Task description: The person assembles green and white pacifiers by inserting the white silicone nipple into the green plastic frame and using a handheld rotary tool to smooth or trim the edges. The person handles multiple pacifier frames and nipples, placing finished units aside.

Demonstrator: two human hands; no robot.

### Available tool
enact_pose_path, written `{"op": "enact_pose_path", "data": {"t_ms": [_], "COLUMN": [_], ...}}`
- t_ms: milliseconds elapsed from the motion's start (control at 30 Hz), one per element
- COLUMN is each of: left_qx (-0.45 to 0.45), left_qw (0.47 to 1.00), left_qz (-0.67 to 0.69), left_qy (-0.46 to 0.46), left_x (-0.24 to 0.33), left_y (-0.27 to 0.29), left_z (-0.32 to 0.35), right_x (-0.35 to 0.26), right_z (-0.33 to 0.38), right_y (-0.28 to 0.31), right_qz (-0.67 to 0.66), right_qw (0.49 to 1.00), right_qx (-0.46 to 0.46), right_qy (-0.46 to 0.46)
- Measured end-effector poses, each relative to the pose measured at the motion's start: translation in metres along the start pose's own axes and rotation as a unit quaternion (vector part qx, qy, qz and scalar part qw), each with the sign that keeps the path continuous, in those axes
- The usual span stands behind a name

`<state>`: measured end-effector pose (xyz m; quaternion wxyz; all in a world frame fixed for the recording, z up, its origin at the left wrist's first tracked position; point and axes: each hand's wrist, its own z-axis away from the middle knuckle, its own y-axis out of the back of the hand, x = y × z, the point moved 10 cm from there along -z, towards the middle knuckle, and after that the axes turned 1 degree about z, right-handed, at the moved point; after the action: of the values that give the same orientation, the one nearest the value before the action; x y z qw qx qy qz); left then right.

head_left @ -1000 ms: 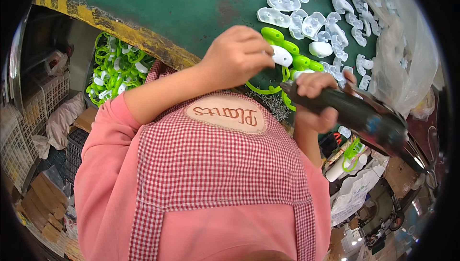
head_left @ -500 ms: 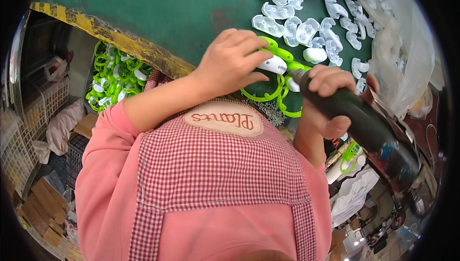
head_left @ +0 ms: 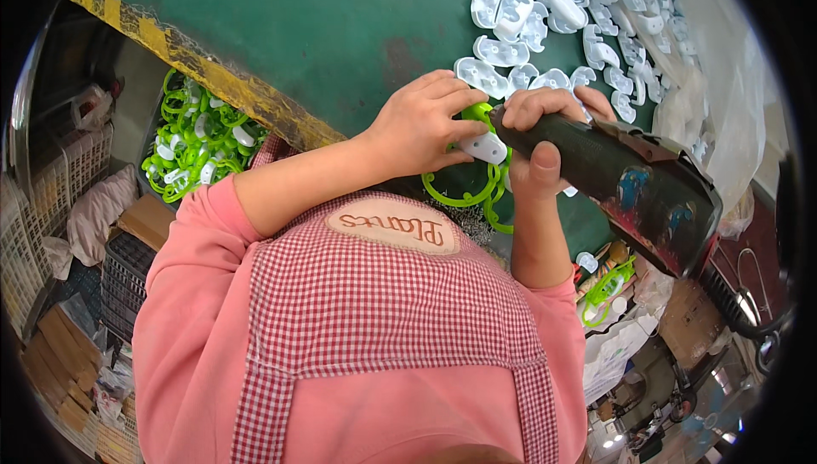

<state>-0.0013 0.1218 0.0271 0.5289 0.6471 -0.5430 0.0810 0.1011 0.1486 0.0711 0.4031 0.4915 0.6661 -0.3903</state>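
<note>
My left hand (head_left: 425, 119) pinches a plastic clasp (head_left: 486, 148), a white shell joined to bright green curved arms, near the table's front edge. Its fingers are closed on the white and green part. A black power screwdriver (head_left: 625, 179) is gripped by my right hand (head_left: 538, 123), lying slanted with its body to the lower right. The screwdriver's nose meets the green end of the clasp; the bit's tip cannot be made out. Below my hands hang green hooped arms (head_left: 459, 200), partly hidden by my right hand.
Loose white plastic shells (head_left: 500, 52) are spread over the green tabletop (head_left: 315, 30), with a clear plastic bag (head_left: 723, 98) to their right. A crate of green-and-white clasps (head_left: 200, 136) stands at left, below the yellow-and-black table edge (head_left: 196, 55). Cardboard (head_left: 64, 353) lies lower left.
My right hand has brought the screwdriver leftward, its nose now up against the clasp's green end. The clasp has tilted in my left hand. The whole view has shifted slightly.
</note>
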Motion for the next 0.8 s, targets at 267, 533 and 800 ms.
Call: {"op": "enact_pose_path", "data": {"t_ms": [267, 533, 800], "left_qx": [0.016, -0.038, -0.161], "left_qw": [1.0, 0.997, 0.977], "left_qz": [0.015, 0.059, -0.12], "left_qy": [0.002, 0.005, 0.075], "left_x": [-0.004, -0.001, -0.019], "left_y": [-0.002, 0.004, -0.038], "left_z": [0.005, 0.006, 0.009], "right_x": [0.007, -0.06, -0.114], "right_z": [-0.005, 0.036, 0.152], "right_y": [-0.003, 0.072, 0.171], "right_qz": [-0.075, -0.015, 0.462], "right_qw": [0.996, 0.992, 0.792], "right_qx": [-0.043, 0.103, 0.398], "right_qy": [0.03, 0.075, 0.02]}}
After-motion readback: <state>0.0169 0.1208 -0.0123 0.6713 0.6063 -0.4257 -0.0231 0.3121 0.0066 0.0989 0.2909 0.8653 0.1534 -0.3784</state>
